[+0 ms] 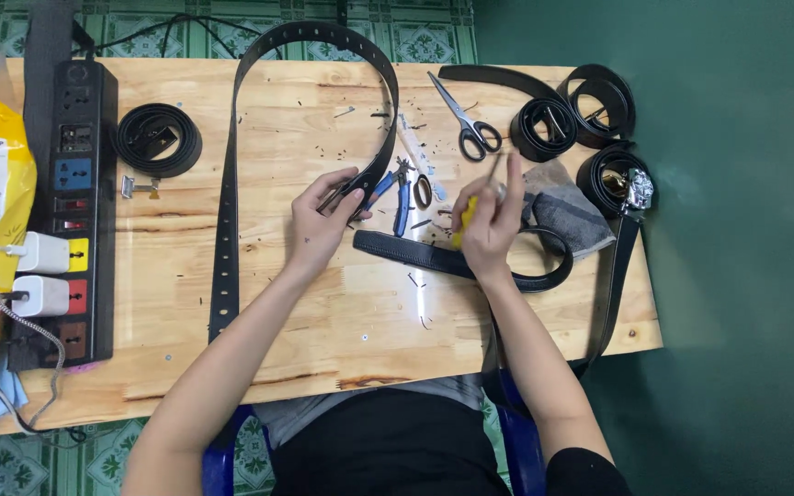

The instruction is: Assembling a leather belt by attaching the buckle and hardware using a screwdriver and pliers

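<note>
Both hands grip mid-table: left hand (319,220) pinching black belt (232,184) end, right hand (489,220) holding yellow-handled tool (467,220).

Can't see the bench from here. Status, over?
Left hand grips belt end. Right hand holds yellow-handled screwdriver. Pliers lie between the hands.

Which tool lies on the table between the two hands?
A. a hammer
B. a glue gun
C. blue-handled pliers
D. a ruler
C: the blue-handled pliers lie on the wooden table between the left hand, which pinches a black belt end, and the right hand.
</note>
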